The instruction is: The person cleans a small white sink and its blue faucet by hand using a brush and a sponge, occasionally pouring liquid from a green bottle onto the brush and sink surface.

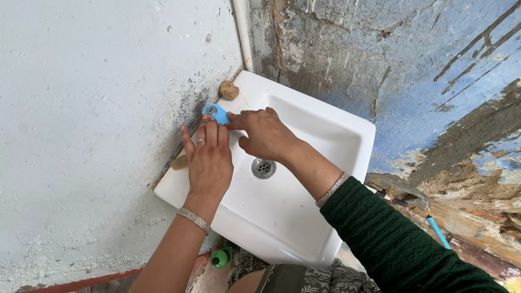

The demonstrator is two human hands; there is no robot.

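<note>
A white square sink (325,130) hangs in the corner of two walls, with a metal drain (263,167) in its basin. On its back rim stands a small blue tap (216,113). My left hand (209,157) lies flat on the rim, fingers reaching up to the tap. It wears a ring and a silver bracelet. My right hand (263,133) comes across the basin, and its fingertips touch the tap's side. Whether either hand grips the tap I cannot tell. A dark green sleeve covers my right arm.
A brownish lump (228,90) sits on the sink's far corner, and another (179,161) on the rim by my left hand. A white pipe (242,32) runs up the corner. The right wall has peeling blue paint. A green bottle (221,258) stands below the sink, and a blue hose (437,230) lies to the right.
</note>
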